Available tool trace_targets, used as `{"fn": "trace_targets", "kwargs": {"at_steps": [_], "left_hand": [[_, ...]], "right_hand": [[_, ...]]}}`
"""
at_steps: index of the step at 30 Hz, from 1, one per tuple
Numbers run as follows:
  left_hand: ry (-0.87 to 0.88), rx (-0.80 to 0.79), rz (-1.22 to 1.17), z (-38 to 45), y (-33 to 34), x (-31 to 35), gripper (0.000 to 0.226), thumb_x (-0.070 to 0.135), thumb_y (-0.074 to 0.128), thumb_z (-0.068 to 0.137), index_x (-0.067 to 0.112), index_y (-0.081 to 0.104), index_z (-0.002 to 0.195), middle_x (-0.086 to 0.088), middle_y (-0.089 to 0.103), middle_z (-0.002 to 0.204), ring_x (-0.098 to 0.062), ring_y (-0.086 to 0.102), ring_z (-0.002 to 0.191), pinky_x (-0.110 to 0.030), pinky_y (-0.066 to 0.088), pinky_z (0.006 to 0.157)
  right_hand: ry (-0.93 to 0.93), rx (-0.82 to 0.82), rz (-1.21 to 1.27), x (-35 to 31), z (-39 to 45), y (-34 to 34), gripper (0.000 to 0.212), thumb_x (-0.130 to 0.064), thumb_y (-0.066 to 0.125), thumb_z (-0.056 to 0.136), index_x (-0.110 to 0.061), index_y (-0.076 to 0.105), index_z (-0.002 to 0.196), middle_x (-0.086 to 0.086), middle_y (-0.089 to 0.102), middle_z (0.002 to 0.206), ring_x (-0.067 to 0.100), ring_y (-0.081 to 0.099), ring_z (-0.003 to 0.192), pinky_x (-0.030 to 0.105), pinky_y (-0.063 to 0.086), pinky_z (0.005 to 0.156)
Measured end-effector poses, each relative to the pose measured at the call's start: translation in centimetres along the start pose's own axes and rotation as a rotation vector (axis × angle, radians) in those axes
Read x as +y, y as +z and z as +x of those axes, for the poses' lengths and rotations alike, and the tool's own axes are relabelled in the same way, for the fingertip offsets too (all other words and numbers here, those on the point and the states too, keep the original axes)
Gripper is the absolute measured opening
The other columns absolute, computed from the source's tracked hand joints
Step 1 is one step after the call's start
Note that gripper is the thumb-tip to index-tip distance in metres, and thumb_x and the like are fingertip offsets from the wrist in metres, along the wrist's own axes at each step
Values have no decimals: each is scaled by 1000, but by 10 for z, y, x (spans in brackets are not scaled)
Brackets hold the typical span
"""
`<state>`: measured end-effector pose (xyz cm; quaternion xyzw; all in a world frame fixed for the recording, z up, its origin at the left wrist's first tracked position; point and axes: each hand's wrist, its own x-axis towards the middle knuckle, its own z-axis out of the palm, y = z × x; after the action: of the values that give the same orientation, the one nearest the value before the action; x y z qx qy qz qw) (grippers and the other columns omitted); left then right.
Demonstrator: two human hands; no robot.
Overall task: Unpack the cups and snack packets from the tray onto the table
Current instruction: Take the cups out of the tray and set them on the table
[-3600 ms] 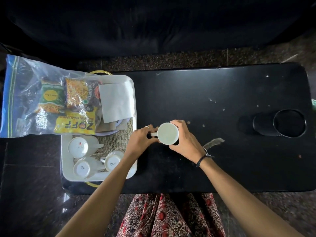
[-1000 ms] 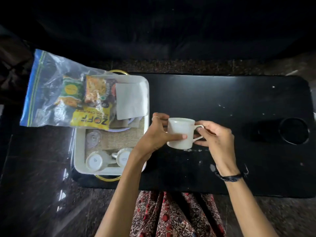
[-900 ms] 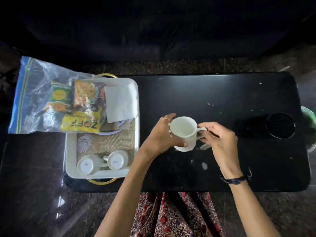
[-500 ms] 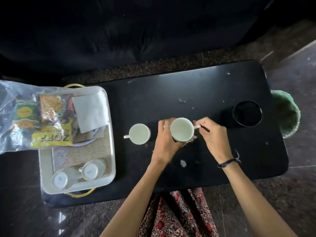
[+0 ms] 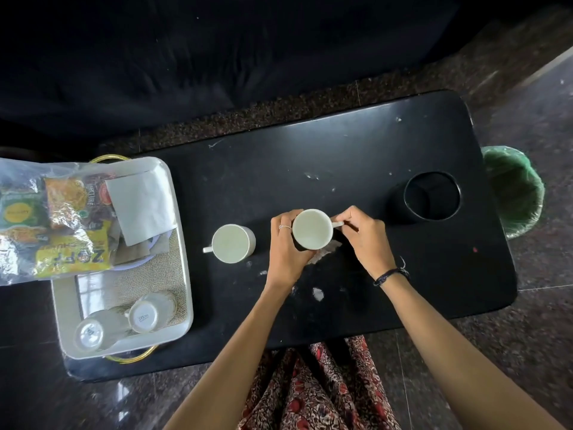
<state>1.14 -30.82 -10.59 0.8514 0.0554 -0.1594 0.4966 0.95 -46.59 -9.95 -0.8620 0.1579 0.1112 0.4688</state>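
A: Packets (image 5: 59, 225) in their clear bag overhang the tray (image 5: 183, 243) at far left; two cups (image 5: 124, 321) lie tipped inside. Risk?

B: Dragging the bag could knock them. One cup (image 5: 233, 243) stands on the counter (image 5: 356, 156).

A: And further right?

B: Left hand (image 5: 286, 246) wraps the second cup (image 5: 312, 228), right hand (image 5: 362, 234) pinches its handle. Released crooked, it could tip.
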Motion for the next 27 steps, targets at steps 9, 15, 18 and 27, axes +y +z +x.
{"fn": "trace_targets", "kwargs": {"at_steps": [9, 15, 18, 27], "left_hand": [[-6, 23, 17, -1, 8, -9, 73, 20, 85, 62, 16, 48, 124, 9, 36, 116, 13, 43, 103, 9, 29, 79], [-10, -42, 32, 3, 3, -7, 81, 15, 81, 68, 13, 38, 136, 0, 35, 129, 2, 40, 107, 10, 27, 81], [5, -41, 51, -3, -2, -2, 94, 15, 80, 70, 13, 24, 144, -6, 29, 140, -3, 32, 120, 12, 20, 87], [-42, 193, -178, -59, -69, 31, 41, 15, 61, 87, 52, 53, 103, 21, 60, 103, 5, 59, 94, -5, 46, 76]], "right_hand": [[-10, -40, 15, 5, 4, 1, 13, 4, 56, 86, -5, 64, 91, 3, 74, 99, 15, 68, 95, 30, 56, 84], [-47, -56, -57, 6, 6, 2, 21, 6, 54, 86, -9, 64, 98, 0, 72, 108, 15, 67, 101, 28, 55, 88], [-59, -85, -136, 0, 1, 0, 41, 15, 46, 82, -10, 62, 110, 1, 64, 123, 13, 60, 113, 7, 43, 93], [-308, 163, 27, -87, -61, 32, 12, -16, 55, 89, -14, 64, 97, -12, 64, 92, 3, 63, 76, 8, 49, 67]]}}
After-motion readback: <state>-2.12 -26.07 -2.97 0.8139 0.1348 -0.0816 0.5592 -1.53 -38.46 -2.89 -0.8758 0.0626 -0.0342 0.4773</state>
